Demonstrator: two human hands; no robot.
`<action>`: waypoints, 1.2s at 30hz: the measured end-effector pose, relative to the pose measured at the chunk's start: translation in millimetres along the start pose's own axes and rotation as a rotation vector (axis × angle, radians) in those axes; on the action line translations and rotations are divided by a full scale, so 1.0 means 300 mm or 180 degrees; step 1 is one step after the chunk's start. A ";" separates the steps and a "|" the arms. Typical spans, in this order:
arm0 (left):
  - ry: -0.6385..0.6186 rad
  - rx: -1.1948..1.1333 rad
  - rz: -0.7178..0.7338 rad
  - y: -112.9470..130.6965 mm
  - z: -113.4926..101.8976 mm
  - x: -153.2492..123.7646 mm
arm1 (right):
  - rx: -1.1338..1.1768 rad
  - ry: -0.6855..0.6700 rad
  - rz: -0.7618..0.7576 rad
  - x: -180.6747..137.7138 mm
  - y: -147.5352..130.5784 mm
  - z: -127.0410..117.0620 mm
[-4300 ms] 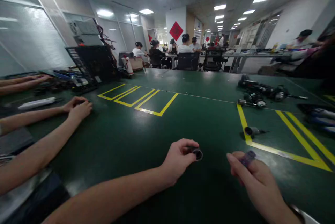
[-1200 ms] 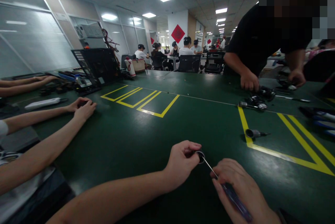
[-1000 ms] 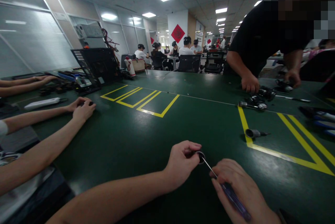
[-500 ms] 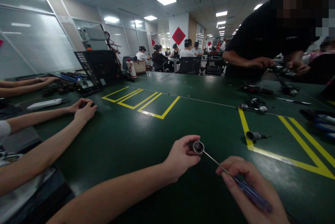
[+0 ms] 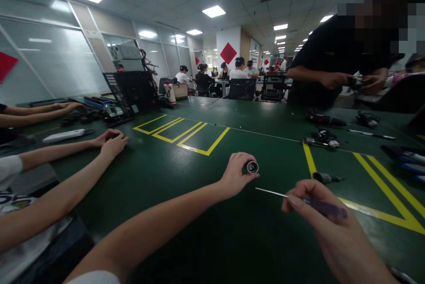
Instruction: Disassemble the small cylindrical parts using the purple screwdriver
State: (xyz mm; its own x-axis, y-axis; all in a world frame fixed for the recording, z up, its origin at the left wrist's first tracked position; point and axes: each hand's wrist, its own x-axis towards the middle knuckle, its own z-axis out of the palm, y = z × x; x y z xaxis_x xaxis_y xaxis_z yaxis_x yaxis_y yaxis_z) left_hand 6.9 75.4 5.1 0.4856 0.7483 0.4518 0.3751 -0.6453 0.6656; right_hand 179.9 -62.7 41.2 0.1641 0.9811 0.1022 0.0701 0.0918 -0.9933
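My left hand (image 5: 237, 175) grips a small round metal housing (image 5: 253, 167), its open end turned toward me, with some dark parts inside. A screwdriver (image 5: 323, 207) with a translucent purple-blue handle and a thin shaft is pinched in my right hand (image 5: 318, 213). Its tip points left and lies just below the housing, apart from it. To the right, a dark metal cone-shaped part (image 5: 327, 177) with a thin spindle rests on the green table (image 5: 186, 195), beside yellow tape.
Power tool parts (image 5: 322, 138) and a dark drill-like tool (image 5: 325, 118) lie at the right, near blue-handled tools (image 5: 411, 160). A person in black (image 5: 328, 53) handles a part across the table. At left are a co-worker's hands (image 5: 114, 141) and a white tool (image 5: 63, 135).
The screwdriver tip has come out of the housing and moved below it. My left hand has raised the housing slightly. The co-worker across has drawn the held part closer.
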 end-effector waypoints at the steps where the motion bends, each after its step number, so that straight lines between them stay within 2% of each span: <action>1: 0.0000 -0.0038 0.0031 -0.005 0.015 0.014 | 0.0087 -0.0006 0.0034 0.014 0.001 0.003; 4: -0.0293 -0.0290 -0.0143 -0.027 0.063 0.041 | 0.0381 0.0063 -0.0006 0.059 0.022 -0.005; 6: -0.0277 -0.0378 -0.0179 -0.048 0.090 0.049 | 0.0467 0.0126 -0.0166 0.087 0.051 -0.015; 10: -0.0287 -0.0410 -0.0299 -0.088 0.125 0.058 | 0.0106 0.0094 -0.0425 0.129 0.112 -0.024; 18: -0.0638 0.0047 0.0391 -0.107 0.143 0.073 | -0.1151 -0.0176 -0.0660 0.126 0.129 -0.001; 21: -0.0601 0.0299 0.0624 -0.109 0.149 0.073 | -0.1403 -0.0112 -0.0725 0.122 0.143 0.001; 23: -0.0594 0.0424 0.0689 -0.109 0.150 0.071 | -0.1404 -0.0128 -0.0593 0.123 0.152 -0.002; 26: -0.0637 0.0511 0.0660 -0.104 0.147 0.068 | -0.1037 -0.0204 -0.0173 0.129 0.161 -0.009; 30: -0.0672 0.0464 0.0566 -0.096 0.140 0.067 | -0.0006 -0.0101 0.0333 0.137 0.179 -0.013; 33: -0.0684 0.0404 0.0545 -0.095 0.139 0.069 | 0.0682 0.0000 0.0552 0.141 0.192 -0.009; 36: -0.0670 0.0380 0.0559 -0.097 0.141 0.073 | 0.1073 -0.0007 0.0664 0.142 0.197 -0.004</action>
State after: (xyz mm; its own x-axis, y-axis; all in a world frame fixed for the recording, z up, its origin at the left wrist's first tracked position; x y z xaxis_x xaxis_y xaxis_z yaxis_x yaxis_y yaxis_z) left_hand 40.0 104.0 -29.3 0.6997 0.5834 0.4124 0.3551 -0.7849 0.5078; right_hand 192.4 -15.8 -13.0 0.1384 0.9850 -0.1035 -0.2916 -0.0593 -0.9547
